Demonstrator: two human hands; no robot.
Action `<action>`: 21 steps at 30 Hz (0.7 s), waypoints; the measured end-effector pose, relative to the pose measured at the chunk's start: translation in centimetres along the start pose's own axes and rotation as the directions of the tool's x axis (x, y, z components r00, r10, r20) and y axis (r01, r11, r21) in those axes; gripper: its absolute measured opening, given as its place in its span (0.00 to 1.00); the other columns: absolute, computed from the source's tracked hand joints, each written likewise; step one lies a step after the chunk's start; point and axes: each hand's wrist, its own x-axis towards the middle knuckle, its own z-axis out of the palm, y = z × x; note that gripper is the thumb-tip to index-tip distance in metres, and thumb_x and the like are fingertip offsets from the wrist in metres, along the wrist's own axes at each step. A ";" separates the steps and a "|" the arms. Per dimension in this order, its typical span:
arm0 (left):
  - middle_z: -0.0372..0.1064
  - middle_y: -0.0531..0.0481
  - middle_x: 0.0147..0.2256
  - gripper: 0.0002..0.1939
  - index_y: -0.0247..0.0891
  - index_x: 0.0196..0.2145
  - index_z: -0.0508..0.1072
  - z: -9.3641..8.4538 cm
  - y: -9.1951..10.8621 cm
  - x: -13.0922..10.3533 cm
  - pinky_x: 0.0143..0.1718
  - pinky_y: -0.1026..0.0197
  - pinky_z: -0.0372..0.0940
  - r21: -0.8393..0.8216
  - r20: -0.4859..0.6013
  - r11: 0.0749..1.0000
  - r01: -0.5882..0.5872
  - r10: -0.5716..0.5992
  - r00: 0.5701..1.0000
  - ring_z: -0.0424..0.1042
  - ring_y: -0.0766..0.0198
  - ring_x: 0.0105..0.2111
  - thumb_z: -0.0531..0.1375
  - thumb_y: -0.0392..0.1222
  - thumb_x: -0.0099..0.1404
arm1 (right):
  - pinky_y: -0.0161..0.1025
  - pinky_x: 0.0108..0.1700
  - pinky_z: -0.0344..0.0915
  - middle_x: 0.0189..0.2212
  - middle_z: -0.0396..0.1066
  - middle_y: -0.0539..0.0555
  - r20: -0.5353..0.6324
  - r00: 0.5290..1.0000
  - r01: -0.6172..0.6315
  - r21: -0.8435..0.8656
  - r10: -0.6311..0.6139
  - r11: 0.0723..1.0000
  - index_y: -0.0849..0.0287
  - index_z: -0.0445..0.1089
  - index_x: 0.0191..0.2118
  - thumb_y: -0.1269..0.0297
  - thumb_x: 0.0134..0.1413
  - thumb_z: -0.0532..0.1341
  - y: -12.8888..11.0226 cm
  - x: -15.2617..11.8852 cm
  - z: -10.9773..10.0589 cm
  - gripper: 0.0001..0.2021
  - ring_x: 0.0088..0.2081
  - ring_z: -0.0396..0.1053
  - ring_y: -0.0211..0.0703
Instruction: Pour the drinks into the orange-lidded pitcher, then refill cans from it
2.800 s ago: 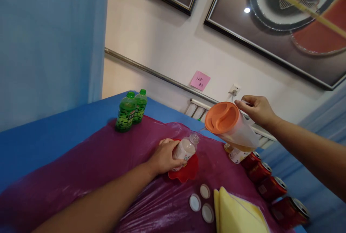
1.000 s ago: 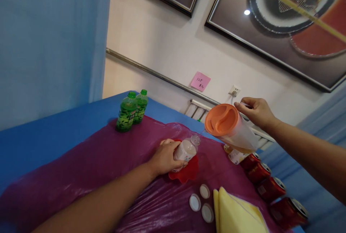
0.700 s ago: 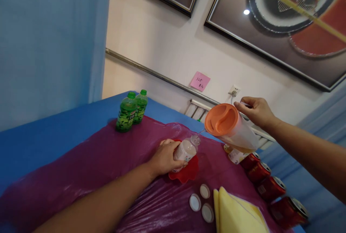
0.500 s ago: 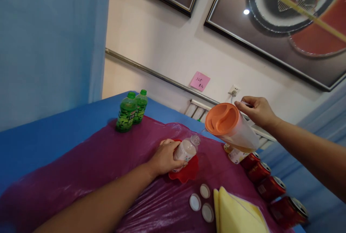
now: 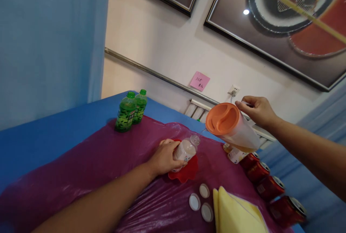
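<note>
My left hand (image 5: 166, 156) is wrapped round a clear bottle (image 5: 187, 148) with a printed label and no cap on its mouth. The bottle leans to the right over a red scalloped dish (image 5: 186, 174); whether it touches the dish I cannot tell. Up on the right, my right hand (image 5: 256, 109) grips the handle of a translucent pitcher (image 5: 242, 133) with an orange lid (image 5: 222, 118). The pitcher is tipped to the left with amber liquid in its lower side. A thin stream shows at its spout, just above the bottle's mouth.
Two green bottles (image 5: 126, 112) stand at the back left of the purple plastic sheet (image 5: 89, 164). Three white caps (image 5: 194, 202) lie beside a folded yellow cloth (image 5: 238, 211). Several red cans (image 5: 270, 188) line the right edge, near a labelled bottle (image 5: 235, 155) partly behind the pitcher.
Almost nothing differs. Both hands, the bottle and the tipped pitcher keep their places, and the view has shifted very slightly.
</note>
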 end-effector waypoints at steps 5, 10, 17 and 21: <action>0.75 0.47 0.47 0.33 0.45 0.52 0.77 0.0 0.0 0.0 0.54 0.51 0.61 -0.008 0.007 1.000 -0.003 0.003 1.000 0.71 0.46 0.50 0.72 0.59 0.50 | 0.38 0.25 0.45 0.18 0.46 0.46 0.001 1.000 -0.013 0.011 0.013 1.000 0.54 0.55 0.19 0.47 0.54 0.61 -0.2 0.0 0.0 0.22 0.23 0.46 0.36; 0.75 0.46 0.47 0.33 0.44 0.52 0.76 0.0 0.0 0.0 0.55 0.50 0.60 -0.005 0.009 1.000 -0.003 0.003 1.000 0.70 0.47 0.50 0.72 0.59 0.50 | 0.38 0.25 0.44 0.19 0.45 0.45 -0.004 1.000 -0.024 -0.003 0.024 1.000 0.54 0.55 0.19 0.47 0.53 0.60 -0.5 -0.1 0.0 0.22 0.23 0.46 0.35; 0.74 0.47 0.46 0.33 0.45 0.51 0.76 0.1 -0.1 0.0 0.54 0.51 0.61 -0.018 -0.004 1.000 -0.009 0.008 1.000 0.70 0.48 0.50 0.72 0.59 0.51 | 0.39 0.26 0.44 0.18 0.45 0.45 0.001 1.000 -0.023 -0.014 0.023 1.000 0.54 0.55 0.19 0.47 0.53 0.60 -0.5 -0.2 0.0 0.22 0.23 0.46 0.36; 0.74 0.47 0.46 0.32 0.45 0.51 0.77 0.1 -0.1 -0.1 0.54 0.51 0.61 -0.022 -0.006 1.000 -0.005 0.005 1.000 0.70 0.48 0.49 0.72 0.59 0.50 | 0.39 0.26 0.44 0.19 0.46 0.45 0.007 1.000 -0.021 -0.007 0.021 1.000 0.54 0.55 0.19 0.47 0.54 0.60 -0.4 -0.1 0.0 0.22 0.23 0.46 0.36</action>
